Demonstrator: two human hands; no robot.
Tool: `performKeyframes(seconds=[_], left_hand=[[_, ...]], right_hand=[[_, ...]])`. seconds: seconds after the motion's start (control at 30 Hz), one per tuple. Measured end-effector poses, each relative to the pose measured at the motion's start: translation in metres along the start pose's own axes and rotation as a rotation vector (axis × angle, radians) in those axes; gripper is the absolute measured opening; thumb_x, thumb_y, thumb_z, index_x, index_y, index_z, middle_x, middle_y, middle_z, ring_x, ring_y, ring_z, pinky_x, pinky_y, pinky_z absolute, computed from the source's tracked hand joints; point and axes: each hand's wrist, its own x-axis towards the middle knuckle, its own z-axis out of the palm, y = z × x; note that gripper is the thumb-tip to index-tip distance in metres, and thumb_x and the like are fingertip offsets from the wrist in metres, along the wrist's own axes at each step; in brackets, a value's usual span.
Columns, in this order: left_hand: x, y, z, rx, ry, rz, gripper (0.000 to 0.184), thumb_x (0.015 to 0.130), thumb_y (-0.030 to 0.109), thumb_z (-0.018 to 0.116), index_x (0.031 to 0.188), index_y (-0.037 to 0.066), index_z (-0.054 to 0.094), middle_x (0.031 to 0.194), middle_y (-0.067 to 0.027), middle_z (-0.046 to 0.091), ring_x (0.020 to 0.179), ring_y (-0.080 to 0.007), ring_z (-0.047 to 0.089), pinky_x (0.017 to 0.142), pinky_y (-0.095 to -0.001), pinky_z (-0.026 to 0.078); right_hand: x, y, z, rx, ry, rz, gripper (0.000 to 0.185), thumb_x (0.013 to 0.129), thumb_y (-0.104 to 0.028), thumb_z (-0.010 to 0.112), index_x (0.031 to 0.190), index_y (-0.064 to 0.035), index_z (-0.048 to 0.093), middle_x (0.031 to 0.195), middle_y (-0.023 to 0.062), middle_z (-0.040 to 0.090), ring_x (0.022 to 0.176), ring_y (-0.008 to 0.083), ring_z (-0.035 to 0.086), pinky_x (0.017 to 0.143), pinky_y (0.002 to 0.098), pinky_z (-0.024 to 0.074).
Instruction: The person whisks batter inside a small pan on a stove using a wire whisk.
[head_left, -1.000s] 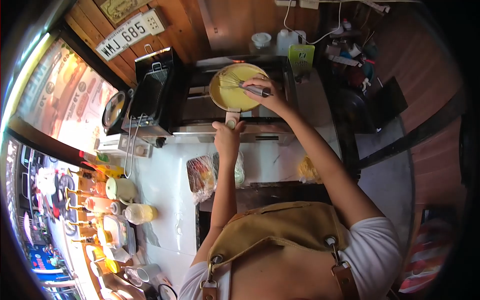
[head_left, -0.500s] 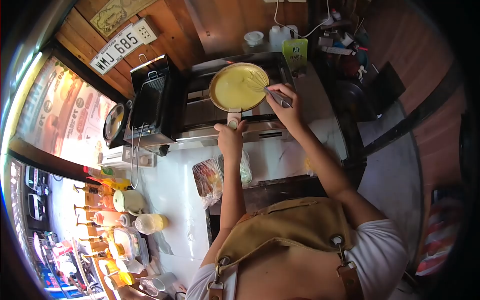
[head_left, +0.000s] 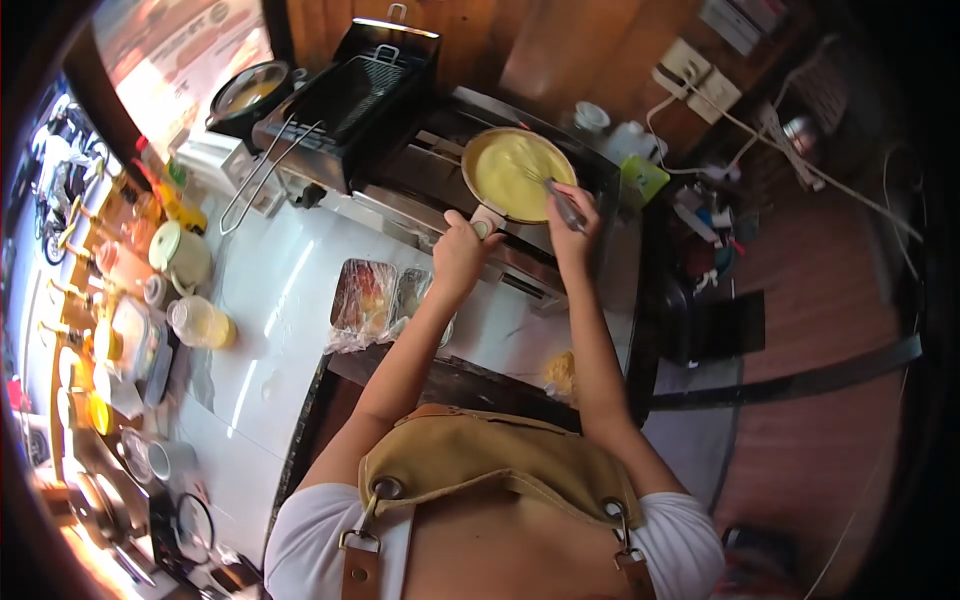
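Note:
A round frying pan holding a smooth yellow mixture sits on the stove. My left hand is closed round the pan's pale handle, near the stove's front edge. In my right hand is the grey handle of a whisk, which leans over the pan's right side. Its wires dip into the mixture and are partly blurred there.
A black grill box with a wire basket stands left of the pan. Plastic-wrapped trays lie on the counter below my left arm. Bottles and a jar line the left side. A yellow heap lies by my right forearm.
The view has turned and shifted, so the pan appears farther right and tilted. The whisk has moved within the mixture towards the pan's middle. Both hands keep their holds.

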Motion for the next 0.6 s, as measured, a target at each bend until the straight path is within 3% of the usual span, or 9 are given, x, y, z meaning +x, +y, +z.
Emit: performKeyframes(seconds=[0.1, 0.23, 0.33, 0.37, 0.5, 0.6], left_hand=[[0.0, -0.001, 0.003, 0.023, 0.047, 0.041, 0.059, 0.066, 0.04, 0.072, 0.086, -0.001, 0.034, 0.064, -0.02, 0.059, 0.064, -0.0354, 0.061, 0.053, -0.0405, 0.049], [0.0, -0.001, 0.007, 0.036, 0.038, 0.009, 0.06, 0.065, 0.04, 0.072, 0.086, -0.001, 0.034, 0.063, -0.019, 0.059, 0.063, -0.0349, 0.062, 0.052, -0.0397, 0.049], [0.0, -0.002, 0.009, 0.022, 0.085, 0.022, 0.061, 0.065, 0.041, 0.073, 0.086, -0.001, 0.034, 0.062, -0.0182, 0.059, 0.062, -0.0343, 0.062, 0.052, -0.0387, 0.049], [-0.001, 0.0, 0.007, 0.022, 0.074, 0.008, 0.061, 0.064, 0.041, 0.073, 0.086, -0.001, 0.034, 0.062, -0.0181, 0.059, 0.062, -0.0341, 0.062, 0.051, -0.0383, 0.049], [0.0, -0.001, 0.006, 0.026, 0.066, 0.007, 0.062, 0.064, 0.042, 0.073, 0.086, -0.001, 0.034, 0.062, -0.0178, 0.06, 0.061, -0.0336, 0.062, 0.051, -0.0377, 0.049], [0.001, -0.001, 0.004, -0.026, 0.022, -0.014, 0.062, 0.068, 0.043, 0.07, 0.086, -0.003, 0.033, 0.065, -0.0231, 0.058, 0.064, -0.0383, 0.06, 0.054, -0.0421, 0.048]], right_hand=[[-0.01, -0.009, -0.019, -0.058, 0.023, 0.223, 0.013, 0.07, 0.001, 0.063, 0.083, -0.0021, 0.062, 0.08, 0.0077, 0.059, 0.074, 0.0162, 0.058, 0.065, 0.0259, 0.0456], [-0.014, -0.038, -0.011, -0.044, -0.127, 0.101, 0.012, 0.071, -0.001, 0.063, 0.084, -0.0019, 0.062, 0.083, 0.0082, 0.06, 0.076, 0.0172, 0.059, 0.067, 0.0271, 0.0458], [-0.01, -0.022, 0.006, -0.008, -0.12, 0.112, 0.013, 0.071, -0.001, 0.063, 0.084, -0.0022, 0.062, 0.083, 0.009, 0.06, 0.077, 0.0186, 0.059, 0.069, 0.0278, 0.0462], [-0.007, -0.018, 0.009, -0.11, -0.095, -0.027, 0.015, 0.071, -0.001, 0.063, 0.086, -0.0026, 0.062, 0.085, 0.0098, 0.06, 0.077, 0.0207, 0.06, 0.069, 0.0287, 0.0472], [0.001, -0.02, 0.015, -0.107, -0.152, -0.104, 0.016, 0.07, 0.0, 0.063, 0.086, -0.0024, 0.062, 0.084, 0.0103, 0.061, 0.077, 0.0217, 0.061, 0.067, 0.0286, 0.0485], [0.005, -0.02, 0.023, -0.006, -0.139, 0.041, 0.015, 0.069, 0.0, 0.064, 0.084, -0.0022, 0.062, 0.081, 0.0096, 0.061, 0.076, 0.0214, 0.061, 0.066, 0.0285, 0.0483]])
